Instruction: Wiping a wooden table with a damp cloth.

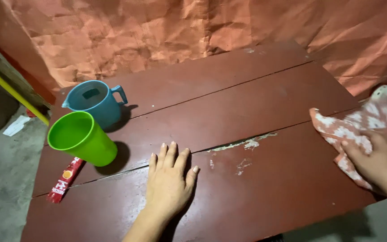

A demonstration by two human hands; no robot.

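My left hand (pixel 170 177) lies flat, palm down, on the dark red wooden table (pixel 247 89), fingers slightly spread and holding nothing. My right hand (pixel 372 161) presses on a pink and white patterned cloth (pixel 354 130) at the table's right edge, fingers closed over it. A bright green plastic cup (pixel 82 138) stands left of my left hand. Behind it is a blue jug (pixel 92 101) with a handle and some liquid inside. A small red sachet (pixel 66 179) lies flat near the table's left edge, below the green cup.
White flaky patches of worn paint (pixel 245 145) mark the tabletop between my hands. An orange crumpled sheet (pixel 180 31) hangs behind the table. Grey concrete floor (pixel 1 179) and a yellow pole (pixel 10 89) are to the left.
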